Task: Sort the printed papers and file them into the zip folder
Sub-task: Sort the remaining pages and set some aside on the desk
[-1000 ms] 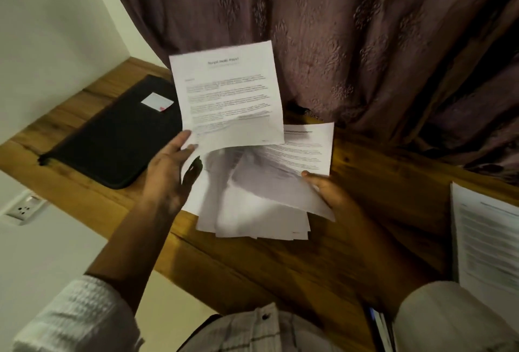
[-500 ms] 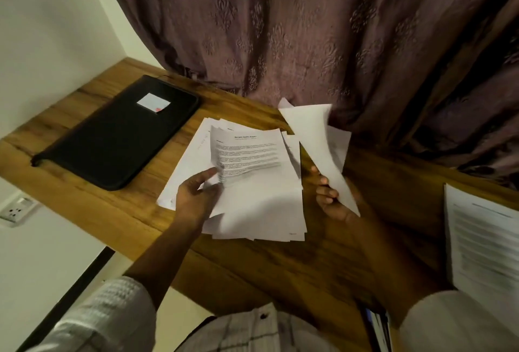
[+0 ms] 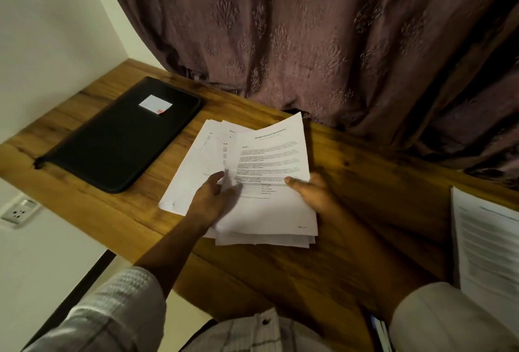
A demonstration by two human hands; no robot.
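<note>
Saw the printed papers (image 3: pixel 266 160) fanned on the desk (image 3: pixel 365 211), just right of the closed zip folder (image 3: pixel 120 138). Thumb of right hand (image 3: pixel 314 194) pinched the top sheet's edge. Fingers of left hand (image 3: pixel 213 197) blurred among sheets, grip unclear. Thin, floppy, slick: probably best squared up, then gripped by both side edges.

Hands (image 3: pixel 210 200) (image 3: pixel 316 194) around printed papers (image 3: pixel 269 155)

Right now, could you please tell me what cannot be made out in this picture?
Head view:
- Text on the top sheet: too small, blurred.
- Left hand fingers: motion blur, grip unclear.
- Right hand fingers: hidden under that sheet; only thumb shows.
- Side stack: cut by right edge.
- Folder zip: too dark.
</note>
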